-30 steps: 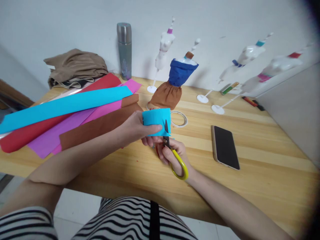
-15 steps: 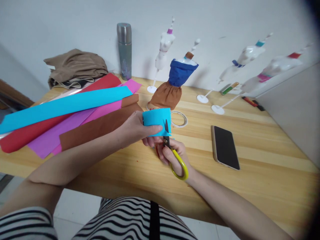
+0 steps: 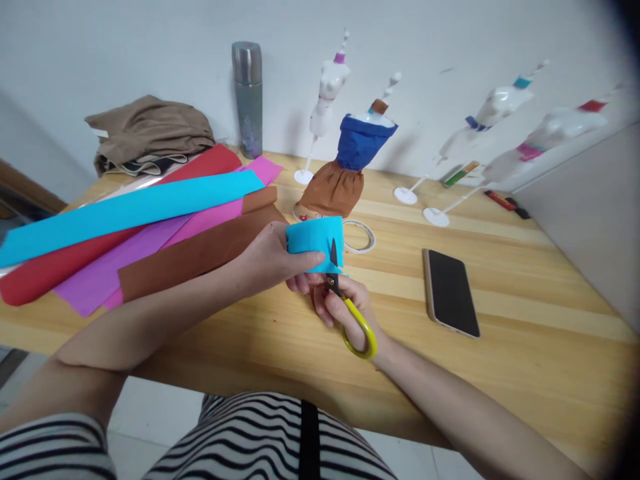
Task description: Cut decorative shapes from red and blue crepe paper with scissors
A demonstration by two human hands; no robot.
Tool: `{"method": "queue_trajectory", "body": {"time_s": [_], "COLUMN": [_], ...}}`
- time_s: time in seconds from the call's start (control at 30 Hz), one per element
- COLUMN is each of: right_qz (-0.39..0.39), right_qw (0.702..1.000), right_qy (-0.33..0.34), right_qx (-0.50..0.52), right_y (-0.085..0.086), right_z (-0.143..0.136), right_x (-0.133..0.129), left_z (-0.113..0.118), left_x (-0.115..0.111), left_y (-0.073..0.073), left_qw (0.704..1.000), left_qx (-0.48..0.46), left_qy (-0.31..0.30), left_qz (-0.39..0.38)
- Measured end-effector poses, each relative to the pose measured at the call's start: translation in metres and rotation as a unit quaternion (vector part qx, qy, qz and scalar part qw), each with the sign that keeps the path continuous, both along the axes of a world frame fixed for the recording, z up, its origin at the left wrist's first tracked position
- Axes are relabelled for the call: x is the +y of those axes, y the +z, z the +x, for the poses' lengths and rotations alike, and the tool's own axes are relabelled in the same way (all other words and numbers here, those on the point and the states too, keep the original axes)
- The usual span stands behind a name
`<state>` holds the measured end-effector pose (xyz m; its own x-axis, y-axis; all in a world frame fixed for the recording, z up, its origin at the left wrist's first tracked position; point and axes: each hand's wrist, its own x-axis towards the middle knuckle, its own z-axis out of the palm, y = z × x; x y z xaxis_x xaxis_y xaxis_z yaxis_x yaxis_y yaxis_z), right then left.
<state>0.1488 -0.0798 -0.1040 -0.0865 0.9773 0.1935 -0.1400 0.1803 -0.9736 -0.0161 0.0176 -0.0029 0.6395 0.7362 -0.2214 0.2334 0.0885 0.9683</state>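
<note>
Pinching the folded, bright-blue, paper-like sheet [image 3: 309, 239] above the pale wooden table [image 3: 525, 373], the left hand [image 3: 270, 257] has its thumb near the dark-bladed, yellow-handled scissors [image 3: 371, 339] gripped in the right hand [image 3: 349, 319], so slipping layers might skew the cut or nick skin

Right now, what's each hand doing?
Left hand: closed, holding blue paper.
Right hand: closed, holding yellow-handled scissors.

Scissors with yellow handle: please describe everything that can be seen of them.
The scissors have a dark, pointed, metal-looking blade, a round pivot and a smooth yellow handle loop. The right hand holds them tilted above the table, tip forward. The blade overlaps the turquoise sheet; the other blade is hidden.
</note>
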Motion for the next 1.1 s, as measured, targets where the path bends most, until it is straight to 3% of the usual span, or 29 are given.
{"method": "queue_trajectory", "body": {"time_s": [0.43,1.1], "right_qz": [0.038,-0.012], "right_qw": [0.999,1.0], "right_qy": [-0.011,-0.002], "right_qx": [-0.018,0.001], "right_y": [0.0053,-0.0012], "right_z": [-0.001,-0.0003], "right_x": [0.0008,-0.0006], "left_z": [0.002,-0.0011], "left_x": [-0.0017,-0.0031], "left_y": [-0.0035,0.0019], "left_qw": [1.0,1.0], "left_qx": [0.004,-0.005], "left_qy": [0.004,0.001], "left_qz": [0.01,-0.005]}}
